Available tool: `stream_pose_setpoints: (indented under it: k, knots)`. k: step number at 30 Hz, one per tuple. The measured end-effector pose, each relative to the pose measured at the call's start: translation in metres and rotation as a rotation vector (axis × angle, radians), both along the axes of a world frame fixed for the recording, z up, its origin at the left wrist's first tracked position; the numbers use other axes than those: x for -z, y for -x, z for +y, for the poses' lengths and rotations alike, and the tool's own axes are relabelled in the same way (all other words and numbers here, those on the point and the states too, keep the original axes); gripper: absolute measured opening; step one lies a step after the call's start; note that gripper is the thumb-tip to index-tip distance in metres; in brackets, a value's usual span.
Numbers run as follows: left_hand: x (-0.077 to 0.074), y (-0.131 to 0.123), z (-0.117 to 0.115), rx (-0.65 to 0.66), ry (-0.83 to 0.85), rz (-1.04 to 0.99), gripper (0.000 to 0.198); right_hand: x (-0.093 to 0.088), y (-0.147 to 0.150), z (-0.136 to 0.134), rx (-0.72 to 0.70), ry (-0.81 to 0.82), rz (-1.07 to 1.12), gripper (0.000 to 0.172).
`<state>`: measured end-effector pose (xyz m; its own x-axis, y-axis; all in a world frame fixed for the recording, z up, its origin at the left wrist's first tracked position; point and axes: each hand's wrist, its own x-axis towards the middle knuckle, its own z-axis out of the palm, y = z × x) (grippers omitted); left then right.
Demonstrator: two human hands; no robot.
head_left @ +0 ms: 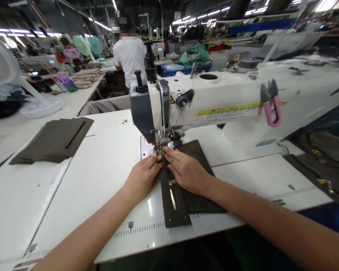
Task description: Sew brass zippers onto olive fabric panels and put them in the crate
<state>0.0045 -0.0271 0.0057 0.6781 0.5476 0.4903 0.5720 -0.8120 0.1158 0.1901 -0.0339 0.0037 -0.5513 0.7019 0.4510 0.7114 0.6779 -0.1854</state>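
Observation:
Under the presser foot (161,145) of a white sewing machine lies a dark olive fabric panel (199,156), flat on the table. A narrower strip (176,219) of the same colour runs along it, with a gold-toothed zipper (173,197) and its gold slider (172,182) showing. My left hand (145,175) rests at the strip's left edge, fingers laid toward the needle; its thumb is partly hidden. Flat on the fabric to the right is my right hand (186,169), fingers stretched out beside the zipper, tips close to the foot. The stitching point itself is too small to make out.
A stack of olive panels (53,141) lies on the left of the table. Pink-handled snips (272,103) hang on the machine arm (228,94). More zippered pieces (316,165) lie at right. A white fan (41,107) and a person in a white shirt (129,56) are beyond.

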Motion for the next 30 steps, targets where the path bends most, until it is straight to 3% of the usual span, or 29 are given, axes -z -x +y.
stream_pose_setpoints:
  k: [12, 15, 19, 22, 25, 30]
  knots:
    - [-0.006, -0.004, 0.008, -0.063, 0.01, 0.079, 0.019, 0.003, -0.003, 0.017, -0.036, -0.01, 0.037, 0.037]
    - [-0.009, -0.001, 0.004, -0.037, 0.003, 0.07, 0.019, -0.009, -0.01, -0.002, -0.073, -0.053, 0.035, 0.037]
    - [-0.012, 0.004, -0.014, 0.028, 0.003, 0.051, 0.02, -0.017, -0.012, -0.056, -0.19, -0.11, -0.001, 0.048]
    - [-0.014, 0.004, -0.03, 0.027, 0.024, 0.086, 0.019, -0.007, -0.003, -0.083, -0.099, -0.196, -0.038, 0.031]
    - [-0.015, 0.002, -0.04, -0.004, 0.021, 0.116, 0.019, 0.004, 0.006, -0.084, -0.016, -0.331, -0.032, 0.033]
    - [-0.009, -0.002, -0.045, -0.049, -0.024, 0.111, 0.018, 0.002, 0.006, -0.076, -0.08, -0.385, -0.008, 0.036]
